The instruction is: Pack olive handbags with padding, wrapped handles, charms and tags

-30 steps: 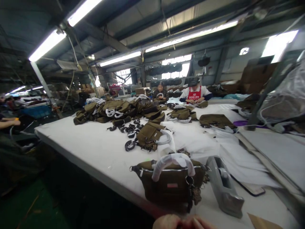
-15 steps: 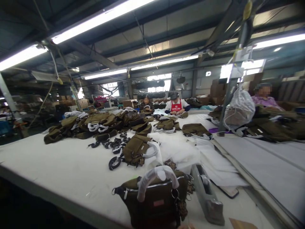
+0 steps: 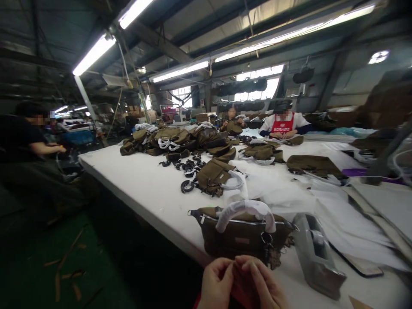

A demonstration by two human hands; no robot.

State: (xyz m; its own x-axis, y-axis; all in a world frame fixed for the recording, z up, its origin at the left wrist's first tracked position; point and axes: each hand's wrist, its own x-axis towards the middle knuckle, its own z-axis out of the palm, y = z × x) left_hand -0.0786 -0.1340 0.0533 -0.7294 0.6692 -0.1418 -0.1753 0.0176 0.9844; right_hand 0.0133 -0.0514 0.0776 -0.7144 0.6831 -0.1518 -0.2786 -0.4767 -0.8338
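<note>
My left hand and my right hand are together at the bottom of the head view, fingertips meeting. Both are closed in a pinch; whatever may be between the fingers is too small or hidden to make out. Just beyond them stands an olive-green handbag on the white table. Its arched handle is wrapped in white material, and a dark charm hangs from a ring on its front. To the bag's right is a grey tape dispenser.
Another olive bag lies farther back beside black coiled straps. A heap of bags fills the far left. White sheets cover the right. Across the table sits a person in a red apron; another person stands left.
The view has swung left, so the table and bags appear farther right and the person at left shows. Both my hands have come into view, pinched together before the handbag.
</note>
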